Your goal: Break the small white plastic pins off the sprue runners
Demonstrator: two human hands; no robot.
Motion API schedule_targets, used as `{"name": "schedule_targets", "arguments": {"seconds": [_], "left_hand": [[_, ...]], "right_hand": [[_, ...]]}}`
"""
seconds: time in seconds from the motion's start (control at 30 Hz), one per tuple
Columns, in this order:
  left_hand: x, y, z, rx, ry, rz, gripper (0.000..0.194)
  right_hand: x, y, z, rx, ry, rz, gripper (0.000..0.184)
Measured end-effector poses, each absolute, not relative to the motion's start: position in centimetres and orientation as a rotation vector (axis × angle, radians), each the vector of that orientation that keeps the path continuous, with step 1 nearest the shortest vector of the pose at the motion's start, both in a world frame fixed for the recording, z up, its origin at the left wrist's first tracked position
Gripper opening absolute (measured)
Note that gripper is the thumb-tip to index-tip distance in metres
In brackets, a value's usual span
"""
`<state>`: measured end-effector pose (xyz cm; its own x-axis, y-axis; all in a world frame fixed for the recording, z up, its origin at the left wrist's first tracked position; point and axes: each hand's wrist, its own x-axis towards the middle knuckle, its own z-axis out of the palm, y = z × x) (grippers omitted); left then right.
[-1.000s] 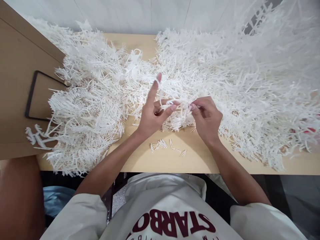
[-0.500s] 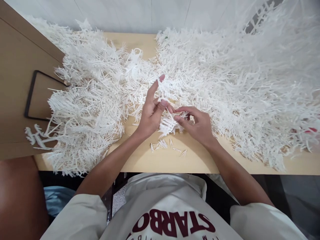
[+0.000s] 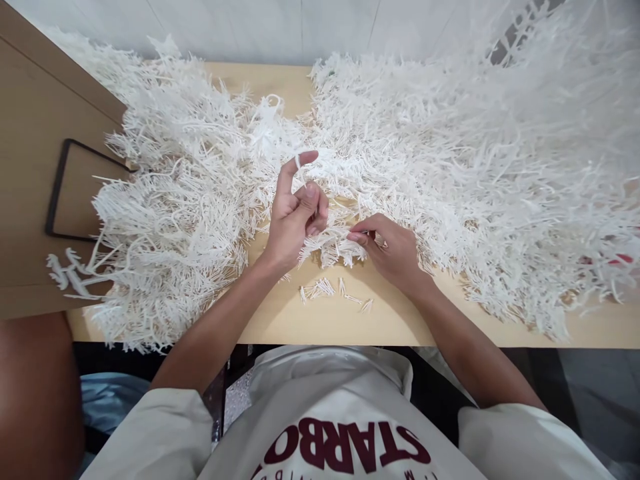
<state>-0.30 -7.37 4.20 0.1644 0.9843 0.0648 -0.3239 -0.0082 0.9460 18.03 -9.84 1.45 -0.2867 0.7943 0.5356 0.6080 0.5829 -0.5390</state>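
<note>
My left hand (image 3: pixel 293 215) is curled around a comb-like white plastic strip (image 3: pixel 334 245) with many thin prongs, its index finger raised. My right hand (image 3: pixel 390 252) pinches the same strip at its right end, just above the wooden table (image 3: pixel 320 320). A few small broken-off white pieces (image 3: pixel 325 289) lie on the table below my hands. A large heap of white plastic strips (image 3: pixel 185 200) spreads to the left, and a bigger heap (image 3: pixel 475 173) fills the right side.
A brown panel with a black wire frame (image 3: pixel 65 190) stands at the left edge. A white tiled wall (image 3: pixel 280 27) runs behind the table. Something red (image 3: pixel 617 259) shows under the right heap. Another person's bare limb (image 3: pixel 35 393) is at lower left.
My right hand moved down and left, closer to the left hand. My left index finger bent down and its other fingers closed around the strip.
</note>
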Motion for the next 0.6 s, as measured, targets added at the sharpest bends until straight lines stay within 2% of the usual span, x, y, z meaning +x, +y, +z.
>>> {"name": "schedule_targets", "arguments": {"seconds": [0.2,0.33,0.43,0.53,0.6], "left_hand": [[0.4,-7.5,3.7,1.194,0.830,1.241,0.036],[-1.1,-5.6,2.7,1.284,0.833,1.431,0.027],[-2.9,-4.0,2.6,1.185,0.803,1.609,0.013],[-3.1,-4.1,3.3,1.054,0.714,1.505,0.015],[-2.2,-5.1,3.9,1.009,0.642,1.399,0.018]], "right_hand": [[18.3,-9.7,1.1,-1.159,-2.130,0.058,0.015],[19.1,-9.9,1.7,-1.304,-1.983,0.143,0.027],[19.7,-9.7,2.0,-1.365,-1.692,0.181,0.029],[19.7,-9.3,2.2,-1.398,-1.680,0.127,0.022],[19.3,-9.2,2.3,-1.395,-1.768,0.104,0.024]]}}
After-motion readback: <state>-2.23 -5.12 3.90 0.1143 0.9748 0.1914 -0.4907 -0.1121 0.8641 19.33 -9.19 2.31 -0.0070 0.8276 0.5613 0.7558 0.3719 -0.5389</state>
